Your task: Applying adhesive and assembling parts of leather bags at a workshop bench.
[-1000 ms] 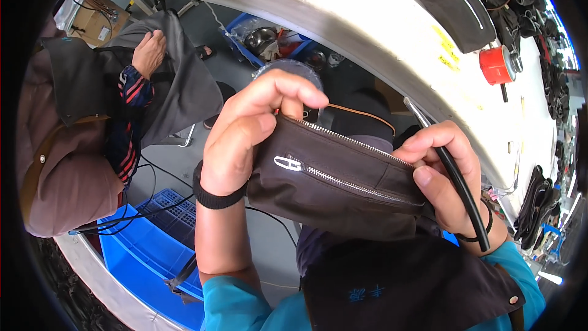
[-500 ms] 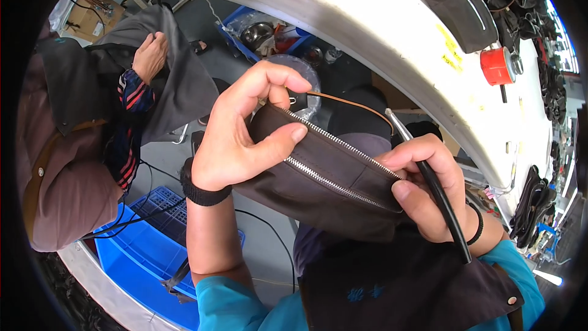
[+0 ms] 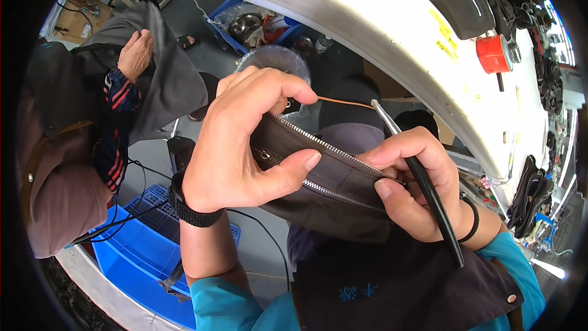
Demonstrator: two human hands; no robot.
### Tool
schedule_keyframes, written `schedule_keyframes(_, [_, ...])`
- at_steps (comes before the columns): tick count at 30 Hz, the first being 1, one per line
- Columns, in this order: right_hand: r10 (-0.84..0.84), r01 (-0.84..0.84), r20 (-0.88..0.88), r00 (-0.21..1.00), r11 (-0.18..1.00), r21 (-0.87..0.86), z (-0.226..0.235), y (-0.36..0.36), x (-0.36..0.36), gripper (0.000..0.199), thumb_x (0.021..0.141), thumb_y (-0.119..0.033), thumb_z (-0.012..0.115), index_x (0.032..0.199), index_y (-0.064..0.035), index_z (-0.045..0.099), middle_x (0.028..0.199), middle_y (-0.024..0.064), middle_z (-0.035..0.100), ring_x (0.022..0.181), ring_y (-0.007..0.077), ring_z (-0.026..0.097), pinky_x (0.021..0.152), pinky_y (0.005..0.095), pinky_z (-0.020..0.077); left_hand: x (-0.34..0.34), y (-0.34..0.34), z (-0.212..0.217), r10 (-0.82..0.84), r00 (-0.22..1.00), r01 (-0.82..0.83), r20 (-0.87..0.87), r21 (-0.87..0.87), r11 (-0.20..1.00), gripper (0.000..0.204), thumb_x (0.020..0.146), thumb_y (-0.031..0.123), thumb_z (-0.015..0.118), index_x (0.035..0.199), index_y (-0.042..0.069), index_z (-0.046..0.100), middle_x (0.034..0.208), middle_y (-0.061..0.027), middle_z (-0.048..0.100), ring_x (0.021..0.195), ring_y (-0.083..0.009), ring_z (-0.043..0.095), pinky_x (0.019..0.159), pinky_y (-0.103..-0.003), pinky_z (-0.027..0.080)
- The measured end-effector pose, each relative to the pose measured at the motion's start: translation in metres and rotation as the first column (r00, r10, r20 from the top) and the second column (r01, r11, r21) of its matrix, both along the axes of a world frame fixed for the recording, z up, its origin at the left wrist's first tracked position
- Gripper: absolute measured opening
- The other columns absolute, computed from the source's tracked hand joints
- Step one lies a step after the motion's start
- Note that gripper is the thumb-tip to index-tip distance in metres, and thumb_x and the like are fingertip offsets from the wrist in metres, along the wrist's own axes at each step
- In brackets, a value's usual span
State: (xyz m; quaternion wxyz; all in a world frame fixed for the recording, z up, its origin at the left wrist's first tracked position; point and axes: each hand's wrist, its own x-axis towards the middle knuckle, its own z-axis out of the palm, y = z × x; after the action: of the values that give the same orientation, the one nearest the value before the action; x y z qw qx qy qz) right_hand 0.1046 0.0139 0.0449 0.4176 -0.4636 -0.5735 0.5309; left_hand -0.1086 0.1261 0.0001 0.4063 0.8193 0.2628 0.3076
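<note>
Between my hands lies a dark brown zippered pouch (image 3: 354, 175), its silver-toothed zip parted into two rows and a small zip slider near the left end. My left hand (image 3: 236, 153) holds that left end, with thumb and forefinger spread and the other fingers partly hidden behind it. At the right end, the thumb and fingertips of my right hand (image 3: 413, 211) pinch the pouch by the zip. That same hand also keeps a black-handled tool (image 3: 429, 191) with a silver tip across its fingers. Beyond the pouch runs a thin orange-brown strip (image 3: 346, 102).
A pale curved table (image 3: 343, 9) holds a red tape roll (image 3: 493, 54) and dark bags (image 3: 456, 3). On the left sits a co-worker (image 3: 67, 172) with grey cloth (image 3: 168, 80). Blue crates (image 3: 138, 248), cables and a lined bin (image 3: 272, 55) stand on the floor.
My left thumb has lifted and moved right, away from the upper zip row, and the zip slider now shows. My right hand has shifted slightly left with the tool.
</note>
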Motion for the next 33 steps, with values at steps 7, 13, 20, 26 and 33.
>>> schedule_keyframes(7, [-0.028,0.029,0.021,0.999,0.999,-0.029,-0.001,-0.001,0.002,0.032,0.081,0.013,0.049,0.11,0.0023,0.049,0.096,0.0081,0.059,0.068,0.0011,0.052,0.058,0.0173,0.0388,0.006,-0.001,0.0,0.024,1.0,-0.024,-0.014,0.007,1.0,0.055,0.056,0.035,0.067,0.097,0.001,0.057,0.073,-0.0039,0.04,0.068,-0.0183,0.035,0.07,-0.03,0.028])
schedule_keyframes(13, [-0.063,0.062,-0.011,0.998,0.998,-0.031,-0.004,0.001,-0.002,0.032,0.08,0.013,0.049,0.111,0.0014,0.05,0.095,0.0064,0.057,0.069,0.001,0.052,0.059,0.0172,0.0389,0.01,-0.003,0.003,0.04,0.999,-0.039,-0.026,0.023,0.999,0.052,0.057,0.034,0.067,0.097,0.002,0.057,0.072,-0.0043,0.04,0.068,-0.0194,0.036,0.07,-0.031,0.029])
schedule_keyframes(20, [-0.088,0.088,0.002,0.996,0.995,-0.048,-0.009,0.003,-0.002,0.032,0.08,0.012,0.05,0.11,-0.0004,0.051,0.097,0.0048,0.055,0.077,0.0032,0.055,0.068,0.018,0.0433,0.013,-0.003,0.001,0.048,0.998,-0.047,-0.049,0.032,0.998,0.052,0.057,0.033,0.068,0.097,0.002,0.057,0.072,-0.005,0.041,0.068,-0.0202,0.037,0.07,-0.031,0.03])
schedule_keyframes(26, [-0.074,0.078,0.036,0.997,0.992,-0.103,-0.007,0.001,-0.001,0.031,0.08,0.012,0.05,0.109,-0.001,0.052,0.099,0.0051,0.054,0.078,0.0031,0.055,0.067,0.0178,0.0431,0.012,-0.007,-0.002,0.051,0.998,-0.049,-0.045,0.053,0.997,0.053,0.058,0.034,0.07,0.098,0.001,0.057,0.076,-0.0058,0.042,0.068,-0.0202,0.038,0.072,-0.031,0.03])
schedule_keyframes(33, [-0.05,0.057,0.058,0.997,0.99,-0.127,-0.005,0.003,-0.001,0.032,0.08,0.012,0.051,0.11,-0.0004,0.051,0.096,0.0034,0.058,0.069,-0.0005,0.052,0.06,0.0161,0.0392,0.009,-0.015,-0.027,0.047,0.98,0.031,0.193,-0.382,0.923,0.039,0.082,0.035,0.055,0.101,0.001,0.056,0.092,-0.0063,0.049,0.072,-0.0143,0.04,0.068,-0.024,0.033])
